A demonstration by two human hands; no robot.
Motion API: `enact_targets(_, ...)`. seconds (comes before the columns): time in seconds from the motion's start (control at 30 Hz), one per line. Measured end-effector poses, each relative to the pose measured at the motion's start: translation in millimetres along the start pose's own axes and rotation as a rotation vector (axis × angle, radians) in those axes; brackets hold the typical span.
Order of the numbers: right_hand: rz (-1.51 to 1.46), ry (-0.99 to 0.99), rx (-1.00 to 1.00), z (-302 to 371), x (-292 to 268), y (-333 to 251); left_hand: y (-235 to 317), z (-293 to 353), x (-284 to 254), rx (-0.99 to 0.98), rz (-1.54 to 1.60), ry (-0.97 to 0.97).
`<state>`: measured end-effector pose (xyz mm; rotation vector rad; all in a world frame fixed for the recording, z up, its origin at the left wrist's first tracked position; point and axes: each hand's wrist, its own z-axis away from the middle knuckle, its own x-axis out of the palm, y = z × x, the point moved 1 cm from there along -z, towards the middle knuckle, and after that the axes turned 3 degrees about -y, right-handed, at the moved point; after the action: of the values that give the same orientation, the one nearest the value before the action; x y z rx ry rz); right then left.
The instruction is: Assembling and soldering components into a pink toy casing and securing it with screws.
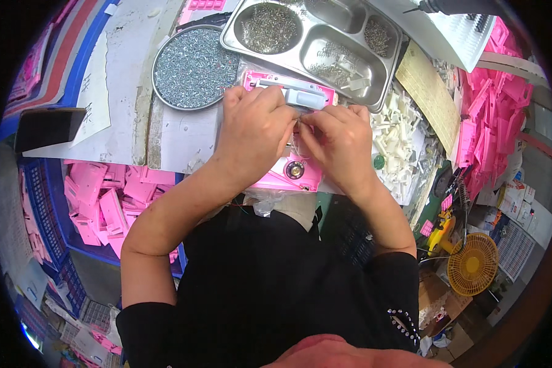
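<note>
A pink plastic housing [311, 178] lies in front of me, partly covered by my hands. Across its far end sits a light grey part [306, 99] with a rounded block. A round metal-rimmed piece with a dark centre [295, 170] sits near its close end. My left hand [254, 129] is closed over the middle of the housing, its fingers curled and thumb pressed in. Facing it, my right hand [343, 144] pinches with thumb and forefinger. The fingertips meet just below the grey part; whatever they hold is too small and hidden to name. Thin wires show between the hands.
A round tray of screws [196, 67] stands at the far left beside a metal compartment tray [316, 46] of small metal parts. White plastic pieces [395, 138] are heaped at right. Pink housings fill a blue crate [113, 202]. A dark phone-like slab [49, 129] stands left; a yellow fan [472, 264] is lower right.
</note>
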<state>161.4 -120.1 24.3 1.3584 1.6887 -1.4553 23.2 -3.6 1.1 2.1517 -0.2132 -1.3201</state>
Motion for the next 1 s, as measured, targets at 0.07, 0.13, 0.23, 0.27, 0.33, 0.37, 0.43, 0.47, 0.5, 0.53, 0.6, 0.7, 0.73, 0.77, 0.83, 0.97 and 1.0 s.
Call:
enact_targets(0.07,0.044,-0.027,-0.011,-2,-3,-2,1,0,1,0.007,-0.019,-0.005)
enact_targets(0.13,0.086,-0.042,-0.030,-4,-3,-4,1,0,0,0.009,-0.027,0.000)
enact_targets(0.23,0.158,-0.057,-0.054,-6,-1,-7,0,1,1,0.007,-0.043,-0.020)
enact_targets(0.27,0.164,-0.066,-0.052,-7,-1,-7,0,1,1,0.003,-0.030,-0.024)
enact_targets(0.33,0.176,-0.085,-0.049,-10,-1,-7,-1,2,0,-0.009,-0.005,-0.029)
enact_targets(0.37,0.177,-0.094,-0.039,-11,-1,-8,-1,2,-2,-0.020,0.017,0.000)
enact_targets(0.43,0.180,-0.112,-0.017,-12,-1,-9,-2,3,-12,-0.043,0.062,0.057)
enact_targets(0.47,0.169,-0.110,-0.011,-12,-1,-10,-3,5,-18,-0.068,0.064,0.088)
enact_targets(0.5,0.157,-0.107,-0.005,-12,-2,-10,-6,7,-26,-0.094,0.066,0.118)
enact_targets(0.53,0.147,-0.105,0.002,-13,-3,-10,-9,11,-31,-0.120,0.070,0.148)
enact_targets(0.6,0.153,-0.089,0.008,-11,-2,-9,-18,19,-37,-0.136,0.056,0.154)
enact_targets(0.7,0.142,-0.098,0.015,-12,-1,-9,-26,29,-40,-0.164,0.065,0.164)
enact_targets(0.73,0.138,-0.106,0.021,-12,-1,-9,-27,30,-40,-0.169,0.076,0.166)
enact_targets(0.77,0.145,-0.117,0.015,-13,-1,-9,-28,31,-39,-0.168,0.084,0.168)
enact_targets(0.83,0.161,-0.138,0.002,-13,-2,-9,-29,33,-39,-0.165,0.100,0.173)
enact_targets(0.97,0.236,-0.209,-0.009,-15,-4,-13,-29,33,-38,-0.159,0.116,0.194)
enact_targets(1.0,0.254,-0.244,-0.003,-16,-8,-15,-30,33,-39,-0.162,0.119,0.196)
